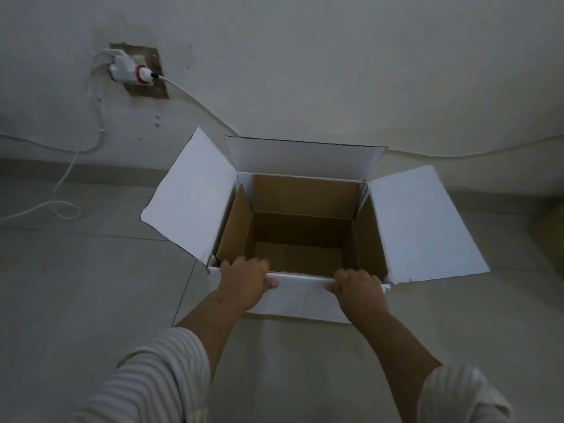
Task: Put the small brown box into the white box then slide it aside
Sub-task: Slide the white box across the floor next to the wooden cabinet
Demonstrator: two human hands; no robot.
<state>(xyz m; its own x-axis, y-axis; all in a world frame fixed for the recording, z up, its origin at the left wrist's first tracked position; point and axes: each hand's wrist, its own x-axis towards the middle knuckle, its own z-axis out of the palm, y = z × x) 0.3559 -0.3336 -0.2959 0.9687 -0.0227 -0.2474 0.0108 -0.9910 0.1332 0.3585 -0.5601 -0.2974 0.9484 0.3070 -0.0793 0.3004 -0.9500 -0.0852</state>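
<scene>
The white box stands on the floor near the wall with its flaps spread open. Inside it sits an open brown box; its brown walls fill almost the whole opening, and a strip of white inner wall shows at the back left corner. My left hand grips the near rim of the white box at its left end, fingers curled over the edge. At the right end of the same rim, my right hand grips likewise. The near flap hangs down outside between my hands.
A wall runs just behind the box, with a socket and plugged adapter at upper left. White cables trail down onto the tiled floor at the left. A dim brownish object lies at the right edge.
</scene>
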